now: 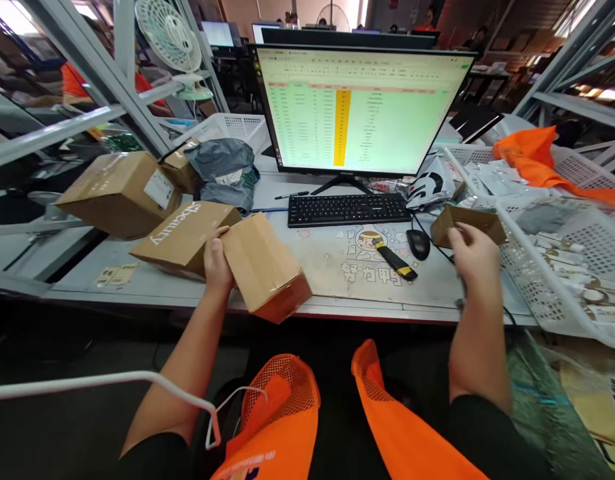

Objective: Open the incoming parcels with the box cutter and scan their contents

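A plain brown cardboard box (262, 260) is in my left hand (218, 263), tilted at the desk's front edge. My fingers press on its left side, and a strip of tape runs along its top. My right hand (475, 253) is at the near side of a small open cardboard box (465, 223), with the thumb and fingers closed together. Whether they hold something is too small to make out. Left of the mouse (418, 245) lies a black and yellow utility knife (395, 260) on the printed desk mat (332, 267).
A monitor (362, 113) stands behind the keyboard (347, 210). To the left are a box marked "beauty" (187, 233), a larger carton (120, 193) and a grey plastic parcel (225, 173). White plastic baskets (537, 280) with packets and rolls line the right side. A white hook (137, 379) crosses the lower left.
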Demonstrator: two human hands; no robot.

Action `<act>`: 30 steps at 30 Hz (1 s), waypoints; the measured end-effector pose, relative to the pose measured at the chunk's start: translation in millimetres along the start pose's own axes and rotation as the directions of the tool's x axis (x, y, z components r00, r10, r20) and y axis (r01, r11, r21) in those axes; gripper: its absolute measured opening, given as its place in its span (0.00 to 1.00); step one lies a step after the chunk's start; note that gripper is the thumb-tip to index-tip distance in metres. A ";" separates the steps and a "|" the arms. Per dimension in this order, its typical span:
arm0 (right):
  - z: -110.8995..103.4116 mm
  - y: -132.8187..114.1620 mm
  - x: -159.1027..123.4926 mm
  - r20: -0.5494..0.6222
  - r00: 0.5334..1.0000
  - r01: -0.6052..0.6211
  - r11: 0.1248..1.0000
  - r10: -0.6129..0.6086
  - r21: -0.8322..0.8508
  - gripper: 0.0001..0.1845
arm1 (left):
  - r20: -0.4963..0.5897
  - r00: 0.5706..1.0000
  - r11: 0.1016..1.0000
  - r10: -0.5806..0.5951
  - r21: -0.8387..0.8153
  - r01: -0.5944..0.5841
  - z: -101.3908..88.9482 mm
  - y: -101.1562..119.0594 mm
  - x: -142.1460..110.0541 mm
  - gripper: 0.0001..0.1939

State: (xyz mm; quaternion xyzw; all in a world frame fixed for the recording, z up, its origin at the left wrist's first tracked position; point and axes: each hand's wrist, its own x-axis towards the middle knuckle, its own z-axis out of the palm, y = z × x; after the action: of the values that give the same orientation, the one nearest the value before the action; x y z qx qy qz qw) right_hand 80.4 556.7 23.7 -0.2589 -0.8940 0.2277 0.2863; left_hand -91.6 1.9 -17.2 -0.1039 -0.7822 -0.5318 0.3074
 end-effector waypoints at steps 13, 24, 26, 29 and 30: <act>-8.1 92.8 -57.3 0.031 0.819 -0.574 0.816 0.573 0.070 0.31 | 0.314 0.920 0.955 0.233 -0.252 -0.155 10.7 28.5 -75.2 0.53; -9.6 -54.1 -270.1 0.448 0.888 -0.372 0.729 0.100 0.575 0.26 | 0.397 0.917 0.896 0.037 -0.419 0.145 63.3 25.7 -108.0 0.78; -5.2 -64.0 -276.6 0.423 0.904 -0.320 0.756 0.062 0.571 0.29 | 0.384 0.922 0.899 0.059 -0.421 0.118 61.2 21.6 -108.6 0.77; -10.6 -60.0 -272.5 0.352 0.926 -0.335 0.733 0.139 0.592 0.29 | 0.389 0.920 0.892 0.049 -0.432 0.135 44.6 2.5 -92.9 0.77; -14.7 -54.3 -267.8 0.345 0.918 -0.372 0.722 0.195 0.583 0.28 | 0.396 0.918 0.887 0.030 -0.433 0.158 36.8 -5.9 -83.9 0.76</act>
State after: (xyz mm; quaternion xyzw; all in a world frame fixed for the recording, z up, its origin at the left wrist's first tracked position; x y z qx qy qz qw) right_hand 259.6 360.3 -40.9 -0.2488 -0.7414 0.5907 0.1987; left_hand -41.8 46.2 -80.4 -0.2508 -0.6836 -0.6790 0.0935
